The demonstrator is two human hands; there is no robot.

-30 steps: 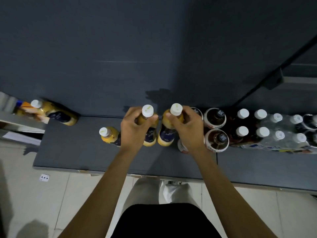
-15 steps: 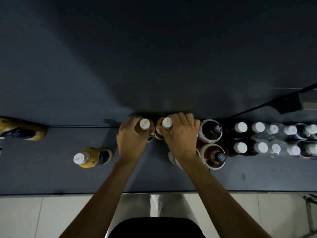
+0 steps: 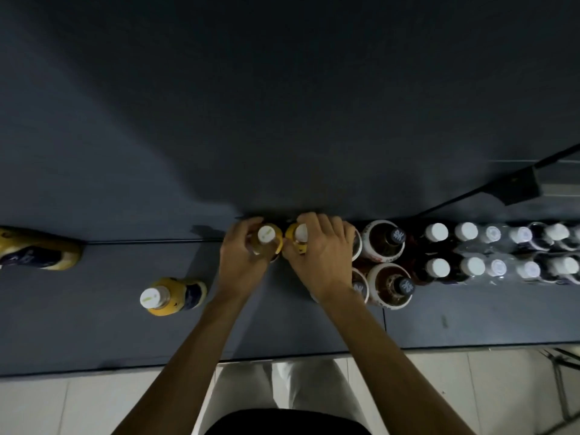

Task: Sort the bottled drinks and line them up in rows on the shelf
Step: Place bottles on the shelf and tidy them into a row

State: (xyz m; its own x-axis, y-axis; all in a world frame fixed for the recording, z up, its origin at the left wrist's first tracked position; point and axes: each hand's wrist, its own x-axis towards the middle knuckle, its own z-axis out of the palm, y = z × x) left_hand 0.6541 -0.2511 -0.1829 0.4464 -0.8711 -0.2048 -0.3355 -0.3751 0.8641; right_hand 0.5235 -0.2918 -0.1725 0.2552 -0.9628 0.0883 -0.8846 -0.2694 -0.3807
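Observation:
Two yellow bottles with white caps stand side by side at the back of the dark shelf (image 3: 94, 334). My left hand (image 3: 243, 257) grips the left yellow bottle (image 3: 266, 238). My right hand (image 3: 323, 255) grips the right yellow bottle (image 3: 297, 235), and its fingers hide most of the cap. A third yellow bottle (image 3: 169, 296) stands alone to the left. A fourth yellow bottle (image 3: 37, 251) lies on its side at the far left.
Right of my hands stand brown wide bottles with dark caps (image 3: 384, 243), then two rows of white-capped bottles (image 3: 467, 249) reaching the right edge. A dark back wall (image 3: 282, 105) rises behind. A bracket (image 3: 514, 186) juts out upper right. Pale floor tiles (image 3: 47, 406) lie below.
Both hands have carried the two yellow bottles back to the wall and set them upright there, side by side. The view has shifted right, so the lone bottles sit further left in frame.

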